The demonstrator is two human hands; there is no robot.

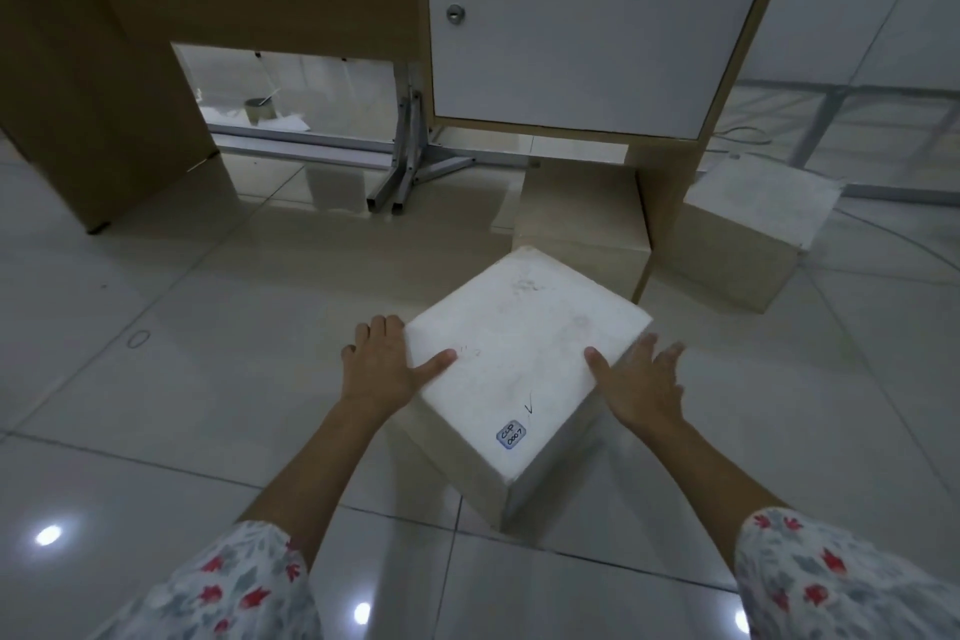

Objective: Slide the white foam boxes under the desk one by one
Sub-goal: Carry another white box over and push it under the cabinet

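Observation:
A white foam box (519, 343) with a small blue label near its front corner sits on the tiled floor, turned diagonally. My left hand (387, 364) grips its left side, thumb on the lid. My right hand (641, 379) presses against its right side, thumb on the lid and fingers spread. A second foam box (582, 218) stands just beyond, under the desk's cabinet (571, 16). A third foam box (753, 218) rests to the right of the cabinet's side panel.
The desk's brown side panel (104, 94) stands at the left, with a metal leg frame (405, 166) at the back of the open space beneath. A small can (258, 109) shows through the gap behind. Glossy floor tiles (182, 327) spread all around.

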